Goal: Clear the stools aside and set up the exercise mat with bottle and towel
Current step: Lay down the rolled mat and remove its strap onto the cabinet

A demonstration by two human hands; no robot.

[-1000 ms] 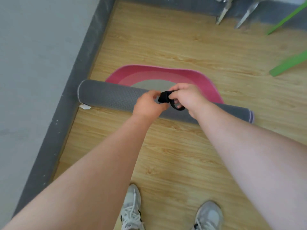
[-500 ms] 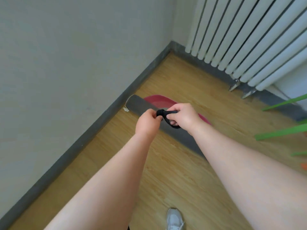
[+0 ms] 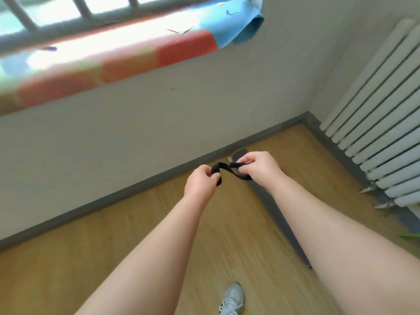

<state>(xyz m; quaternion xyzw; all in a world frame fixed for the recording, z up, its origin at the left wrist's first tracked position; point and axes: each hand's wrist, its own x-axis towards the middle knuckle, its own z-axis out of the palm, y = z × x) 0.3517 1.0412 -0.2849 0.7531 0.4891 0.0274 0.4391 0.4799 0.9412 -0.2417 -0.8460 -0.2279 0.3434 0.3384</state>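
hands moved apart, black strap [image 3: 229, 170] now stretched at frame centre; left hand [image 3: 201, 183] and right hand [image 3: 259, 168] each pinch an end above rolled grey mat [image 3: 278, 220].

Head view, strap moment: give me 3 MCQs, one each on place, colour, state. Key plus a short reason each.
1. Where is the radiator?
A. On the wall at the right of the view
B. Under the window ledge
C. Behind the person's shoe

2. What colour is the strap?
A. Green
B. Black
C. White

3. How is the strap held?
A. Lying loose on the floor
B. In the left hand only
C. Pinched by both hands, sagging between them

Key:
1 A: its white ribs run down the right-hand wall to the corner.
2 B: the band between the hands is black against the wooden floor.
3 C: the left hand grips one end and the right hand the other, with the rolled grey mat on the floor below them.
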